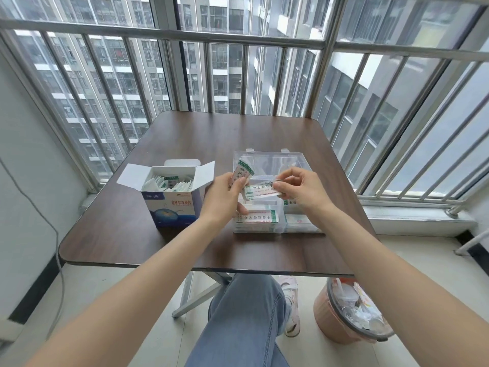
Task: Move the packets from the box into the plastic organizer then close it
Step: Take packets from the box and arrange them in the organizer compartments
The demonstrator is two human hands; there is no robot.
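Observation:
An open blue-and-white box [169, 205] stands on the table's left, with several white packets [169, 184] inside. To its right lies a clear plastic organizer [304, 227], its lid [275, 161] tipped open at the back. Packets [260, 218] lie in its front compartments. My left hand [225, 200] holds a small bunch of packets [242, 170] upright above the organizer. My right hand [299, 188] pinches one packet [260, 192] by its right end, level over the organizer.
The brown table [217, 247] stands against a barred window. A pink waste bin [346, 311] full of rubbish stands on the floor under the table's right front corner. My crossed legs in jeans are below the front edge. A cable hangs on the left wall.

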